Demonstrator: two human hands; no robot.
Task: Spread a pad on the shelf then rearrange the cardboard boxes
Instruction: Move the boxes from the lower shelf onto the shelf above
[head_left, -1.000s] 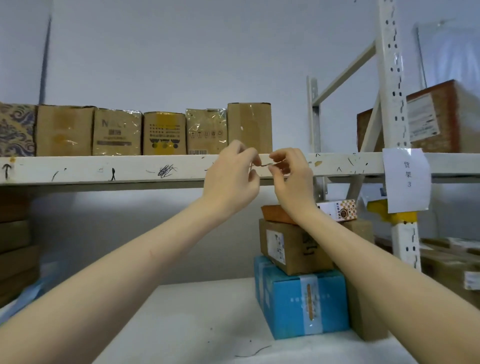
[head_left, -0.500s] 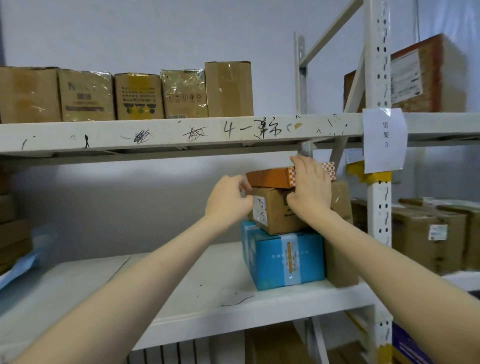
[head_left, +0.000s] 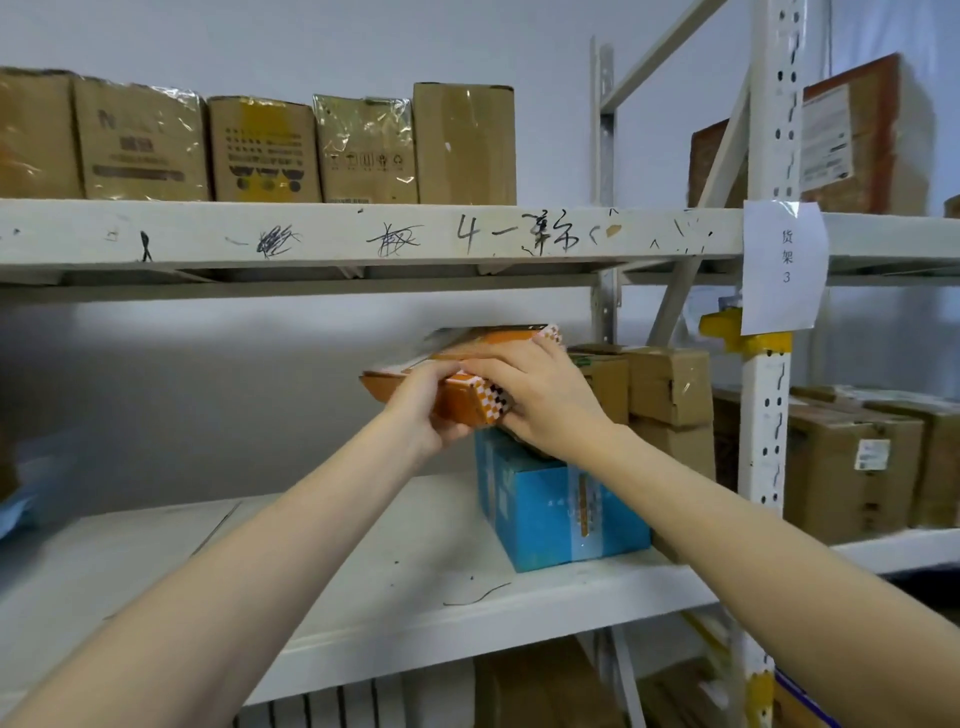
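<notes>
Both hands hold a flat orange box (head_left: 462, 402) with a checkered end, lifted and tilted above a blue box (head_left: 550, 514). My left hand (head_left: 426, 410) grips its near left side and my right hand (head_left: 540, 395) covers its top and right end. The blue box rests on the white middle shelf (head_left: 363, 587). Brown cardboard boxes (head_left: 665, 387) stand stacked behind it, partly hidden by my right hand. A row of cardboard boxes (head_left: 260, 150) lines the upper shelf (head_left: 311, 236). No pad is visible on the middle shelf.
A white perforated upright post (head_left: 769, 415) with a paper label (head_left: 784, 265) stands to the right. More cardboard boxes (head_left: 857, 462) fill the neighbouring bay. A large brown box (head_left: 862, 140) sits top right. A blue item (head_left: 15, 509) lies at the far left.
My hands dropped from the upper shelf edge to the stack, took the orange box, then lifted and turned it leftward off the brown box. The view moved closer.
</notes>
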